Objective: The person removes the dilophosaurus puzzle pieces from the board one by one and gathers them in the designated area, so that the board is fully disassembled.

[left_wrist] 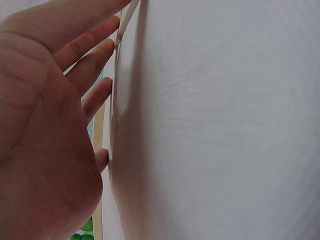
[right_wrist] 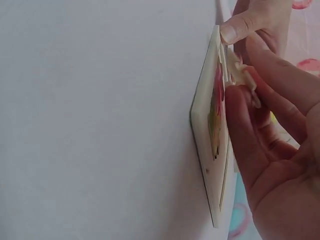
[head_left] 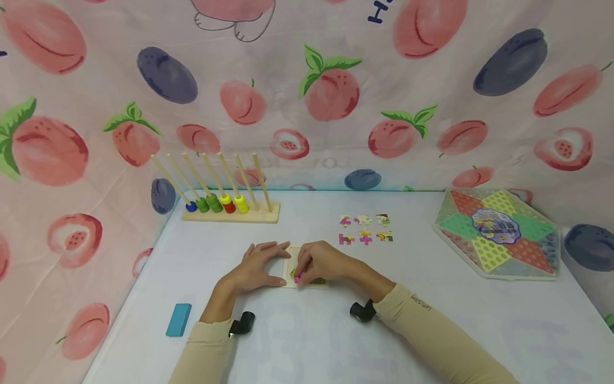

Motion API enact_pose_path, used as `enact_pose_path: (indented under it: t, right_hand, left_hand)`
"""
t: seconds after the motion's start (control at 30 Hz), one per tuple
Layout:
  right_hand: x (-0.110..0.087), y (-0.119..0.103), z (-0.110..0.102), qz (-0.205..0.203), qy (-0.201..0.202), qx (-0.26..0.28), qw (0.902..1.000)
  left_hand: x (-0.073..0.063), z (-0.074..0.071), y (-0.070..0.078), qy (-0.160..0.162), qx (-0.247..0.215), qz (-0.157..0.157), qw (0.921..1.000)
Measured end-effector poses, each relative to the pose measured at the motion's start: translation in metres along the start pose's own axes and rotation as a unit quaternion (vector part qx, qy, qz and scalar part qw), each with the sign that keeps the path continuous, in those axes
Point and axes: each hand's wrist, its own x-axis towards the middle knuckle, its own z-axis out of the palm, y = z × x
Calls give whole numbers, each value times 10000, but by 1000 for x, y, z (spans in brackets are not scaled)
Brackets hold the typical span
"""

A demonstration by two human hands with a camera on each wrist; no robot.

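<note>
A small pale wooden puzzle board (head_left: 289, 264) lies on the table between the two hands. My left hand (head_left: 259, 268) is spread at the board's left side, thumb by the near corner and fingertips by the far one; its fingers look fairly straight in the left wrist view. Over the board, my right hand (head_left: 323, 261) pinches a jigsaw piece (right_wrist: 244, 79) between thumb and fingers, held just above the surface. A coloured pink, green and yellow part (right_wrist: 217, 112) shows on the board in the right wrist view. The right hand hides much of the board from above.
Several loose jigsaw pieces (head_left: 365, 236) lie in two rows beyond the right hand. A wooden bead counting rack (head_left: 230, 216) stands back left. At the right is a hexagonal Chinese checkers board (head_left: 499, 232). A blue block (head_left: 179, 320) lies near the left forearm.
</note>
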Motion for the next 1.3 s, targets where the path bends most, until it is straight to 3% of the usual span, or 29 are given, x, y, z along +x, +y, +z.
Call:
enact_pose_path:
  t: [0.17, 0.4, 0.77, 0.9, 1.1, 1.3]
  right_hand:
    - [-2, -1, -4, 34, 270, 303, 9992]
    - [-14, 2, -25, 618, 348, 964, 9928]
    - [-53, 25, -62, 664, 726, 903, 9910]
    - [-63, 35, -63, 926, 817, 921, 9881]
    - [-71, 53, -55, 1286, 1099, 342, 9850]
    - [-73, 57, -48, 1686, 1309, 126, 9769]
  left_hand:
    - [0, 0, 0, 2, -70, 10, 10000]
    - [2, 2, 0, 8, -16, -37, 10000]
    - [2, 1, 2, 66, 7, -116, 9999]
    - [2, 1, 1, 71, 15, -91, 9999]
    - [2, 1, 0, 57, -31, -95, 9999]
    - [1, 1, 1, 55, -61, -72, 9999]
